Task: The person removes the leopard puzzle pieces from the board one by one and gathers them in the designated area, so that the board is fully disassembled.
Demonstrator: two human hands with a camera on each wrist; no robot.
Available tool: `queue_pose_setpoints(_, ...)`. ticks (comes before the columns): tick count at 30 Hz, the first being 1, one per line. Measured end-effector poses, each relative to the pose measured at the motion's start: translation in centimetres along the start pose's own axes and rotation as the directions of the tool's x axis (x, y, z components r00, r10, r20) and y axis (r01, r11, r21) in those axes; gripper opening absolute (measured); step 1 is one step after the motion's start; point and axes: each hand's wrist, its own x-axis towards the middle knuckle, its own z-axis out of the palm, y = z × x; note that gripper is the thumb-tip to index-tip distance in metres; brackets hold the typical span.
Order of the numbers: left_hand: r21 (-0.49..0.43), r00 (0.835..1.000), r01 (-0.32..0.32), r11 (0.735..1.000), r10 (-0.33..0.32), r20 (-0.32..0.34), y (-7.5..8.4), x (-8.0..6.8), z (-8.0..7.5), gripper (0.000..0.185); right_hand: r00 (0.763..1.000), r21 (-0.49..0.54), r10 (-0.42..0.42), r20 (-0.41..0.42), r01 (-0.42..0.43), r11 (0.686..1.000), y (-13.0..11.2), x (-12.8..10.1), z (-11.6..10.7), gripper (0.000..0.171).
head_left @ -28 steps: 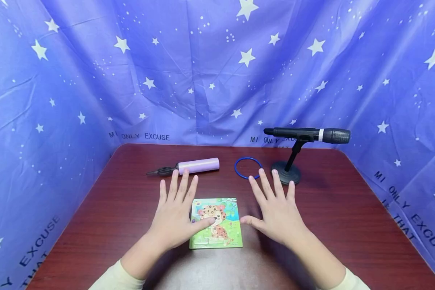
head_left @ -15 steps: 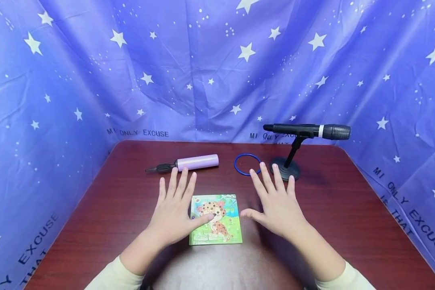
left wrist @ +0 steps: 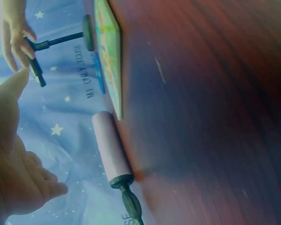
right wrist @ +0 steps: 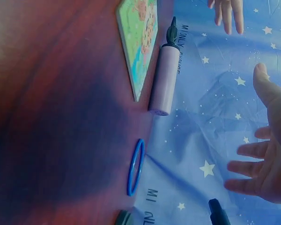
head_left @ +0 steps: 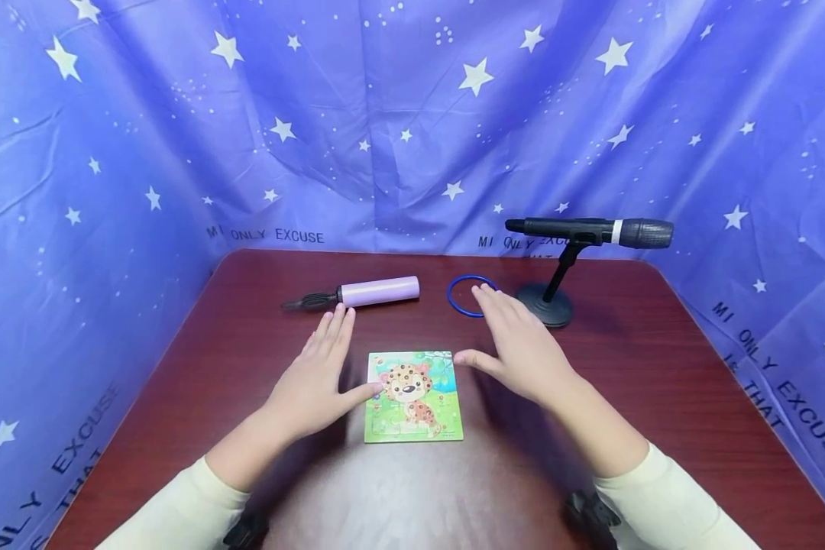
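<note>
A square jigsaw puzzle (head_left: pixel 412 428) with a cartoon leopard lies flat on the table between the two hands. The left hand (head_left: pixel 316 382) hovers at its left side, fingers extended, the thumb overlapping the puzzle's left edge in the head view. The right hand (head_left: pixel 522 344) hovers to its upper right, fingers extended and thumb pointing at the puzzle's top right corner. Both hands hold nothing; the wrist views show them raised above the table. Beyond the left fingertips lies a lilac hand pump (head_left: pixel 380 292) with a black nozzle. A blue ring (head_left: pixel 457 308) lies partly behind the right fingertips.
A black microphone (head_left: pixel 591 231) sits on a stand with a round base (head_left: pixel 553 309) at the back right of the dark red table (head_left: pixel 399 496). Blue star-patterned cloth (head_left: pixel 371 99) hangs around the back and both sides.
The fingers of both hands have drawn closer together from a wide spread, and the hands have turned slightly. The left thumb has moved back toward the puzzle's left edge. The head view has shifted.
</note>
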Motion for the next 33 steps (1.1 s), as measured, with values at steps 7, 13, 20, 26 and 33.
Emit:
queue_pose_setpoints(7,-0.030,0.991,-0.003,1.000,0.007,0.137,-0.4,-0.2,0.9,0.113,0.992,0.100,-0.003,0.128,-0.010,0.995,-1.2,3.2,0.8,0.085)
queue_pose_setpoints(13,-0.010,0.978,0.002,1.000,0.000,0.207,-0.7,0.4,2.7,0.112,0.955,0.200,-0.062,0.291,0.002,0.980,-3.4,5.5,3.9,0.070)
queue_pose_setpoints(20,-0.013,0.964,0.013,1.000,-0.009,0.267,-0.7,0.7,3.8,0.109,0.901,0.247,-0.092,0.425,-0.018,0.969,-5.4,6.6,7.6,0.060)
queue_pose_setpoints(26,0.001,0.960,0.009,1.000,-0.009,0.279,-0.8,0.7,4.5,0.101,0.876,0.216,-0.101,0.471,-0.003,0.976,-6.0,6.4,9.5,0.059)
queue_pose_setpoints(33,0.028,0.954,0.008,1.000,-0.016,0.301,-0.8,0.9,4.6,0.097,0.867,0.168,-0.093,0.489,0.011,0.986,-6.7,6.6,10.0,0.055)
